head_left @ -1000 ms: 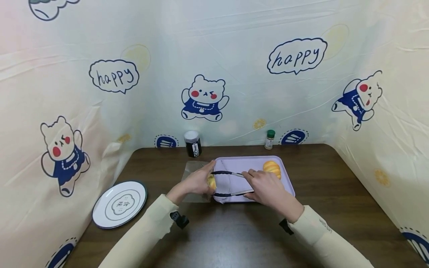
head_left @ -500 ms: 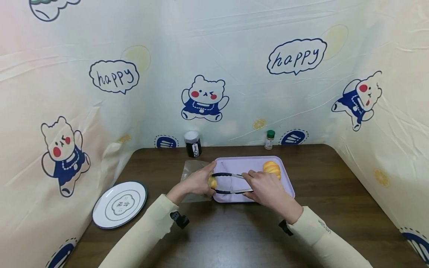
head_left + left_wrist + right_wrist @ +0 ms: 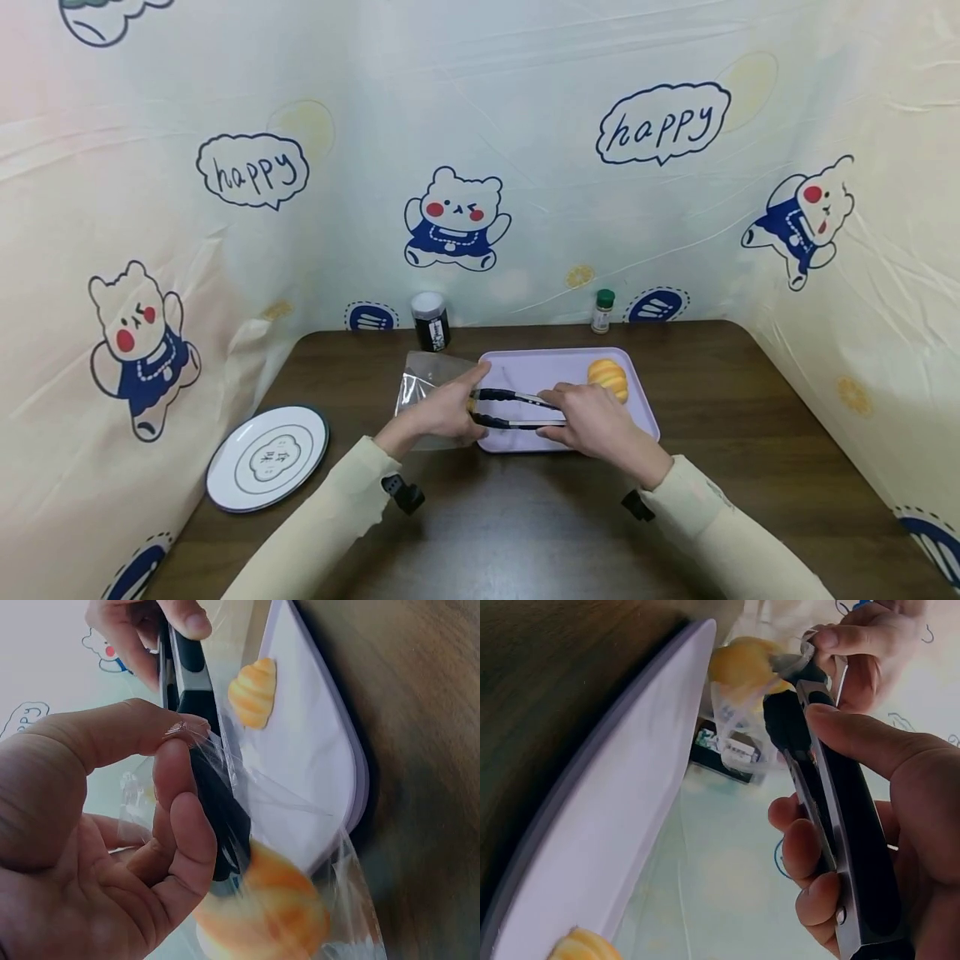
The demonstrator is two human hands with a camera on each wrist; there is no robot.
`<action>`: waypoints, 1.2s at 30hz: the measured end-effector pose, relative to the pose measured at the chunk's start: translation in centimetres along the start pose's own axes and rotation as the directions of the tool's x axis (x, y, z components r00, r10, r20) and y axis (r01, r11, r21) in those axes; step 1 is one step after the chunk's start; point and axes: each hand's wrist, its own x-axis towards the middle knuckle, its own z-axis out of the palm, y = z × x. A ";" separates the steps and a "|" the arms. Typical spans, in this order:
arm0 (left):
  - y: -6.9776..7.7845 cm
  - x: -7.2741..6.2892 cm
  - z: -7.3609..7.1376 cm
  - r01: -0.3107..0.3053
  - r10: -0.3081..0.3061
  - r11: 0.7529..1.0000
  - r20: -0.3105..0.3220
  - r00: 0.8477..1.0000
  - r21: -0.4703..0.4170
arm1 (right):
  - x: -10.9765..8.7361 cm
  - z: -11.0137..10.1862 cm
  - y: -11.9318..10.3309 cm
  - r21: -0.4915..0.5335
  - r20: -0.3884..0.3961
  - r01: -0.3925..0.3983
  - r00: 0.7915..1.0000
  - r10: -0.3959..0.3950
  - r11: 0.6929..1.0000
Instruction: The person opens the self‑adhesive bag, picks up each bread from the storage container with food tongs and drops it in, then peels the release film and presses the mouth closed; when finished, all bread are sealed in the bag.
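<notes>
My left hand [image 3: 448, 408] pinches the rim of a clear plastic bag [image 3: 422, 382] between thumb and fingers, left of the lilac tray [image 3: 540, 367]. Inside the bag sits a golden bread roll [image 3: 289, 904], mostly hidden by my hand in the head view. My right hand [image 3: 603, 429] grips metal tongs [image 3: 870, 847] with black handles and black tips. The tips reach into the bag's mouth, right by the roll; whether they still clasp it I cannot tell. A second ridged bread roll [image 3: 607, 379] lies on the tray's right side, near my right hand.
A white plate [image 3: 268, 458] with a dark rim lies at the left on the wooden table [image 3: 510, 525]. Behind the bag stands a dark jar [image 3: 431, 323] with a pale lid. A small green-capped bottle [image 3: 602, 312] stands behind the tray. Printed cloth walls enclose the table.
The arms of the tongs have come closer together. The bag has shifted slightly left and away, and the roll in it shows less in the head view. Both hands have barely moved.
</notes>
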 end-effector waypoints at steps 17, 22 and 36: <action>0.1 0.2 -0.2 0.047 -0.046 0.997 -0.016 0.999 0.065 | 0.9 0.4 0.1 -0.020 0.003 -0.021 1.000 0.021 1.000; 0.0 0.1 -0.4 0.065 -0.065 0.994 -0.003 0.998 0.086 | 0.8 0.4 0.6 0.008 0.008 -0.025 1.000 0.025 1.000; 0.1 -0.2 -1.2 0.082 -0.087 0.984 0.026 0.996 0.157 | -0.4 -0.8 2.4 -0.001 -0.013 0.036 0.999 -0.036 0.999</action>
